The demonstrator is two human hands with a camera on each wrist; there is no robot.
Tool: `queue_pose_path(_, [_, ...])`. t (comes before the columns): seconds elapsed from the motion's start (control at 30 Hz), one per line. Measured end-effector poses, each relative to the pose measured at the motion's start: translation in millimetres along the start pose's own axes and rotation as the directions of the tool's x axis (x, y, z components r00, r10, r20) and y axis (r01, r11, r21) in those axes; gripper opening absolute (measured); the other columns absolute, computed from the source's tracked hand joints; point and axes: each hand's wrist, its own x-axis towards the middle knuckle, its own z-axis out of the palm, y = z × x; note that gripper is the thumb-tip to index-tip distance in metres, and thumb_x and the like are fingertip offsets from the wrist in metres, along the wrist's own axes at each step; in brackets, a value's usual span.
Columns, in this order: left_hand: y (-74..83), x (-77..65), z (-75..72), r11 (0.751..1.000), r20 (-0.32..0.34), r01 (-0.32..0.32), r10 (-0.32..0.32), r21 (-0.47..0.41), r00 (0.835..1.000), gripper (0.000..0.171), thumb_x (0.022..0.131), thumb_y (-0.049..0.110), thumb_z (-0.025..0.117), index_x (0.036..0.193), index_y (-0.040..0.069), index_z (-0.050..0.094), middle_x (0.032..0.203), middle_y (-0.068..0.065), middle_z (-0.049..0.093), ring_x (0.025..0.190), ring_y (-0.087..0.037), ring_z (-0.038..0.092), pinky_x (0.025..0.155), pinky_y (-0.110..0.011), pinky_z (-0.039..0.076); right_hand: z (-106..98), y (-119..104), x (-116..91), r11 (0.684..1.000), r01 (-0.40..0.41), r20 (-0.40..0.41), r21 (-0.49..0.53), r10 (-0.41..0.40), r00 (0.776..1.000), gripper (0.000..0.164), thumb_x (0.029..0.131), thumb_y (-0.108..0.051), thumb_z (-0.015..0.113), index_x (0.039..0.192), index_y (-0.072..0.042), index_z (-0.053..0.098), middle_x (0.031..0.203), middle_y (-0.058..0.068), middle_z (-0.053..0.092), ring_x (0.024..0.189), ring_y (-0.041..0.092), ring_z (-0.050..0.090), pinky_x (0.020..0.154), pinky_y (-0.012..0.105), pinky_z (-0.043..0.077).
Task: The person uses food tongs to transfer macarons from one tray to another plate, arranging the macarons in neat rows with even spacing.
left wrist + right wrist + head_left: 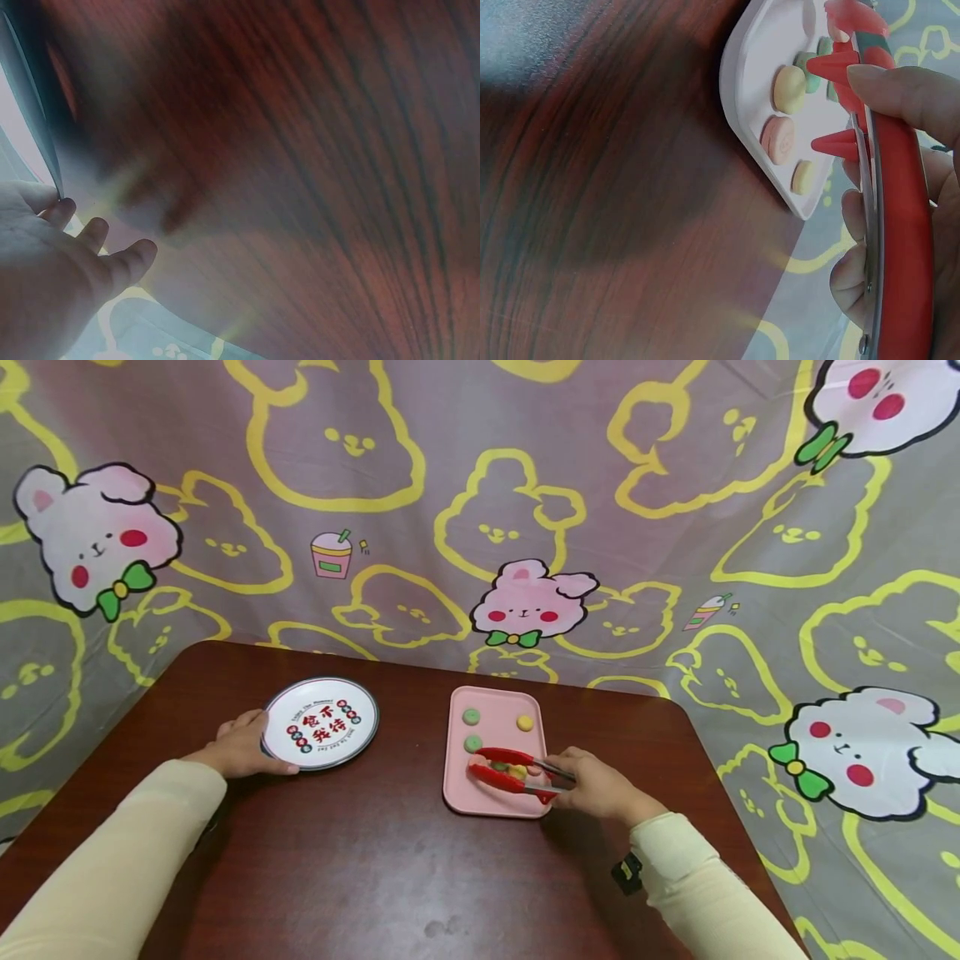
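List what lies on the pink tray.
On the tray: two green sweets, a yellow one, and more between the red tongs held by the right hand. The tongs cover part of those.

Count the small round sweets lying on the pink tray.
5 visible: green sweet far left, yellow sweet far right, second green mid-left, and a yellowish one and a pink one between the red tongs. Tongs may hide others.

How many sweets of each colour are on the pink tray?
Green sweets: 3 (one is partly hidden between the arms of the red tongs)
Yellow sweets: 2
Pink sweet: 1
Total on the pink tray: 6
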Motion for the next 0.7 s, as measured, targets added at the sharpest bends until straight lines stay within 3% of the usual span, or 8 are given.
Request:
queue_pose_path(0.4, [-1.3, 0.2, 0.5, 1.0, -0.002, 0.009, -0.009, -0.008, 1.0, 0.132, 0.064, 0.06, 0.08, 0.142, -0.022, 0.011, 0.14, -0.043, 0.011, 0.124, -0.064, 0.011, 0.1, -0.073, 0.02, -8.8, 0.4, 4.5, 0.999, 0.054, -0.055, 0.007, -0.053, 0.997, 0.059, 0.077, -0.015, 0.08, 0.131, -0.004, 0.059, 0.109, 0.013, 0.058, 0.096, 0.029, 0.055, 0.076, 0.036, 0.049])
queue_pose_path(0.7, [-1.0, 0.1, 0.5, 1.0, 0.0, 0.007, -0.007, -0.004, 1.0, 0.131, 0.066, 0.059, 0.08, 0.142, -0.021, 0.01, 0.141, -0.042, 0.011, 0.124, -0.063, 0.011, 0.1, -0.073, 0.02, -16.3, -5.8, 8.6, 0.997, 0.073, -0.09, 0.016, -0.071, 0.993, 0.059, 0.076, -0.013, 0.08, 0.131, -0.002, 0.059, 0.105, 0.01, 0.057, 0.096, 0.031, 0.055, 0.076, 0.036, 0.049])
